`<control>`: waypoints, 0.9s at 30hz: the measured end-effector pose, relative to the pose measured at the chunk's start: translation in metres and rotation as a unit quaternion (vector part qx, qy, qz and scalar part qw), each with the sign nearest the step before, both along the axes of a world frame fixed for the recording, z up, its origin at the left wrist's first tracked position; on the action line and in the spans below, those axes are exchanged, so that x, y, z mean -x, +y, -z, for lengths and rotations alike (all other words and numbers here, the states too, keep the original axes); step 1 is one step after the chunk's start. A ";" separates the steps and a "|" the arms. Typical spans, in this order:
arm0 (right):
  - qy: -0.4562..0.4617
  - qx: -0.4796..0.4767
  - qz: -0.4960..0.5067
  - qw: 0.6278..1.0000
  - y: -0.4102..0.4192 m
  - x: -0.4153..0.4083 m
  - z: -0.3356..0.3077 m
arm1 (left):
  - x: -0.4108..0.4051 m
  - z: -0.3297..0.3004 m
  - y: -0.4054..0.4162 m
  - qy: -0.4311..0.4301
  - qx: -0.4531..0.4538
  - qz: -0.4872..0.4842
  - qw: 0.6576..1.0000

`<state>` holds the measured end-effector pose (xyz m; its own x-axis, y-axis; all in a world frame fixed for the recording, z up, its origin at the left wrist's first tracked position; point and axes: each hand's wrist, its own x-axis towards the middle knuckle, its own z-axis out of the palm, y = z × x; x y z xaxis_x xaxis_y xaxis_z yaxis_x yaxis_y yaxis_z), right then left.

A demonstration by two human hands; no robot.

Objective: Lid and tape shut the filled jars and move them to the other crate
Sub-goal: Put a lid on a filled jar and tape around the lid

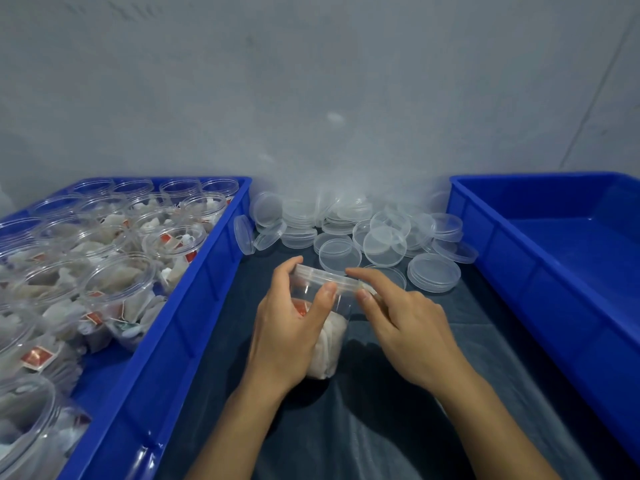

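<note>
The left hand (291, 320) curls round a clear jar (320, 327), thumb across its front wall and fingertips hooked over the far rim. The right hand (405, 320) pinches the lid (329, 277) at its right edge between thumb and forefinger; the other fingers lie loosely bent. The lid sits on the jar's mouth; whether it is fully seated I cannot tell. White bags fill the jar's lower part, which rests on a dark cloth (398, 427). Just beyond the fingertips lies a heap of loose lids (384, 240). Left of the left hand stands a blue crate (187, 323) packed with open filled jars (117, 282). Right of the right hand is another blue crate (554, 282).
</note>
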<state>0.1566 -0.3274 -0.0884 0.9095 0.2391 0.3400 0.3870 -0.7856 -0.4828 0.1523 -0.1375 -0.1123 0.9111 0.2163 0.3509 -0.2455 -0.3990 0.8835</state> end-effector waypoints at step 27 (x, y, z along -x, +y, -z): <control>-0.014 -0.039 -0.005 0.999 -0.003 0.000 -0.003 | 0.005 0.000 -0.013 -0.030 0.001 -0.034 0.999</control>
<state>0.1565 -0.3301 -0.0853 0.8967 0.2201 0.3841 0.4095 -0.7421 -0.5307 0.1469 -0.1506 -0.1124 0.8719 0.2769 0.4039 -0.2704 -0.4154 0.8685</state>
